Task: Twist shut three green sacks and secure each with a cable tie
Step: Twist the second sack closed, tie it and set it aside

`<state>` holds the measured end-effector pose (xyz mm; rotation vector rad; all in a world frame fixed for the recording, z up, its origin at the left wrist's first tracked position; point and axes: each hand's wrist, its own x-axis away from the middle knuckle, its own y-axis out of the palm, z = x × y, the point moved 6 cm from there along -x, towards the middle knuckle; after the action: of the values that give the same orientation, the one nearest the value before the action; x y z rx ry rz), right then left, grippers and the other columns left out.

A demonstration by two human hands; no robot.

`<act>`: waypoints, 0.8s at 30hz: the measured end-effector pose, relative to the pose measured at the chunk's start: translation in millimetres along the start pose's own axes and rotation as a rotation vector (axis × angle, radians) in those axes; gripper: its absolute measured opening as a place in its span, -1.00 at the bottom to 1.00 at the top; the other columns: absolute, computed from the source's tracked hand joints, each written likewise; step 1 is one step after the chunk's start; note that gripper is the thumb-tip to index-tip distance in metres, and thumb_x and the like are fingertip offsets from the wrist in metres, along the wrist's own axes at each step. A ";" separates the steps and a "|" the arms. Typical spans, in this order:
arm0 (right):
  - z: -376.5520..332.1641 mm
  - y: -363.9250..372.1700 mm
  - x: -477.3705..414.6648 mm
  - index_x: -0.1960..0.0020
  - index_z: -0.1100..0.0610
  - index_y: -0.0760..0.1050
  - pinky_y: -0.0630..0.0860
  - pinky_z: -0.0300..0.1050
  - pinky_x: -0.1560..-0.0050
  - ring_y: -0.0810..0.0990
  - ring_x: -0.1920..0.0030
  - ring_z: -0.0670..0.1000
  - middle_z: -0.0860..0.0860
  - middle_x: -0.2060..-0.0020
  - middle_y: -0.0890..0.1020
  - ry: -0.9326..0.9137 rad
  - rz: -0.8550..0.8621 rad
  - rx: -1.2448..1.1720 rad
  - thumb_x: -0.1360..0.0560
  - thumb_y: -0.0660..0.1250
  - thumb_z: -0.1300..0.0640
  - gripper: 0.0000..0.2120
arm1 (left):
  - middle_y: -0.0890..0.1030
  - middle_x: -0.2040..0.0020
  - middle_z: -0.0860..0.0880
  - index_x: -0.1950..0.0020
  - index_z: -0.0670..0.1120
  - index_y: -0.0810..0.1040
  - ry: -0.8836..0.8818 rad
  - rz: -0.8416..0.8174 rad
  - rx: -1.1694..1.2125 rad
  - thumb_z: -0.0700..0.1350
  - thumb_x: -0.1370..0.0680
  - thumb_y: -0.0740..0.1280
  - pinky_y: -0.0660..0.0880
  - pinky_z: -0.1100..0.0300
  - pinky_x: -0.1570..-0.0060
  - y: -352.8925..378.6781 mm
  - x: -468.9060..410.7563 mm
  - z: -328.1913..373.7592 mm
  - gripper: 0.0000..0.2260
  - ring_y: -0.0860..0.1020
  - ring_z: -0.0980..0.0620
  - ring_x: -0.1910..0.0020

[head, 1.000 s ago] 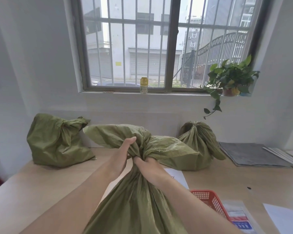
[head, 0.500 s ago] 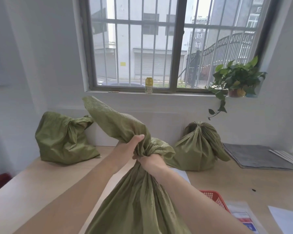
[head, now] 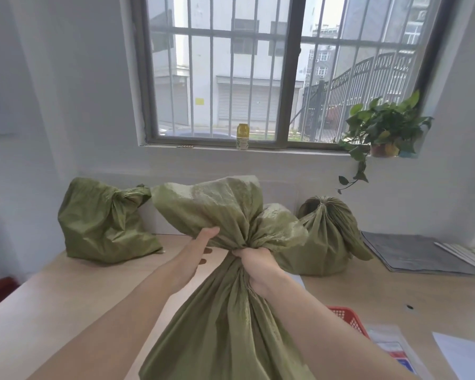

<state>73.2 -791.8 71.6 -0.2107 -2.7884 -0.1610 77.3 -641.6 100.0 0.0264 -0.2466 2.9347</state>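
Green woven cloth, a bit shiny and full of creases, made up all three sacks. The left sack [head: 104, 223] sat at the back left corner of the wooden table [head: 39, 311], near the wall. Its neck was bunched tight and stuck out to the right.

The left hand [head: 195, 253] was up at the middle sack [head: 225, 311], with its thumb against the loose floppy top. Its fingers were curled, but I could not tell if they held any cloth. The middle sack rose up from the near edge of the table, and its bottom was out of sight. Its top spread wide like a big crumpled flower, and the cloth below hung in long folds.

A small yellow can [head: 243, 136] stood on the window sill behind. It had a pale label, too blurry to read.

The right hand [head: 258, 267] squeezed the twisted neck of the middle sack, with all its fingers wrapped tight around it.

The right sack [head: 324, 242] sat by the back edge of the table, round and fat, with its cloth pulled together into a tight point on top. A leafy plant [head: 384, 130] stood at the right end of the sill.

A red basket [head: 348, 319] peeked out beside the right arm, near the front edge. Next to it lay a clear packet [head: 395, 349] with red and blue print, too blurry to read. A grey mat [head: 412, 250] lay toward the back right, and a white paper [head: 461, 352] lay at the front right corner.
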 end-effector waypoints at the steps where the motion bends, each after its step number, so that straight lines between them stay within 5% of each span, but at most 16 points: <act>1: -0.7 -0.3 -0.3 -0.19 0.28 0.61 0.68 0.20 -0.12 0.73 0.00 0.24 0.19 0.02 0.74 -0.013 -0.008 -0.037 -0.50 0.45 0.21 -0.71 | 0.52 -0.37 0.08 -0.29 0.10 0.50 -0.023 -0.073 0.011 0.41 -0.30 0.26 0.35 -0.03 -0.42 2.6 -2.1 -6.8 -0.35 0.51 0.08 -0.31; 5: -9.1 -0.6 -1.5 -0.17 0.17 0.64 0.69 0.14 -0.11 0.76 0.02 0.16 0.10 0.05 0.77 -0.092 0.006 -0.097 -0.29 0.60 0.06 -0.51 | 0.64 -0.27 -0.08 -0.35 -0.05 0.53 -0.067 -0.321 -0.072 -0.01 -0.44 0.42 0.47 -0.05 -0.38 18.0 1.3 -18.6 -0.52 0.62 -0.04 -0.26; 11: -19.7 2.6 2.5 -0.04 0.12 0.68 0.58 0.05 -0.26 0.69 -0.07 0.11 0.04 0.02 0.74 -0.080 0.034 -0.079 -0.34 0.63 -0.05 -0.63 | 0.69 -0.20 0.07 -0.43 0.00 0.42 0.079 -0.229 -0.171 -0.19 -0.35 0.63 0.56 0.22 -0.23 45.8 0.8 -18.5 -0.29 0.64 0.19 -0.19; 14: -24.2 5.5 9.7 -0.05 0.03 0.57 0.48 -0.03 -0.20 0.60 -0.04 0.04 -0.04 0.03 0.66 -0.067 -0.003 0.021 -0.32 0.64 -0.18 -0.54 | 0.66 -0.20 0.16 -0.42 0.06 0.37 0.043 -0.167 -0.140 -0.13 -0.30 0.68 0.54 0.33 -0.16 58.4 -6.1 -31.7 -0.21 0.61 0.30 -0.16; 18: -36.4 0.9 14.7 -0.03 0.09 0.63 0.53 -0.05 -0.16 0.60 0.05 -0.02 -0.06 0.11 0.67 -0.049 -0.048 0.277 -0.44 0.57 -0.08 -0.70 | 0.66 -0.23 0.03 -0.44 -0.06 0.40 -0.063 -0.096 0.026 -0.09 -0.22 0.72 0.52 0.04 -0.34 67.9 -14.5 -43.2 -0.14 0.63 0.09 -0.22; 22: -54.8 -5.6 14.5 -0.14 0.02 0.52 0.51 -0.07 -0.21 0.54 -0.09 0.00 -0.14 0.11 0.56 -0.149 -0.113 0.500 -0.48 0.54 0.01 -0.69 | 0.70 -0.19 0.02 -0.33 -0.01 0.54 -0.127 0.028 0.034 0.30 0.07 0.73 0.54 -0.04 -0.31 70.1 -29.4 -54.7 0.04 0.64 0.01 -0.21; 24: -62.7 -0.5 13.1 -0.22 -0.01 0.53 0.50 -0.09 -0.24 0.56 -0.14 0.00 -0.13 0.04 0.60 -0.247 -0.135 0.569 -0.44 0.56 0.00 -0.59 | 0.71 -0.15 0.03 -0.24 0.04 0.59 -0.129 0.122 0.043 0.37 0.09 0.69 0.56 -0.07 -0.28 73.4 -42.1 -64.4 -0.03 0.65 0.00 -0.20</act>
<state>81.3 -799.2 134.7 0.1061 -2.9488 0.6621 104.0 -710.0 23.0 0.2151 -0.2105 3.0636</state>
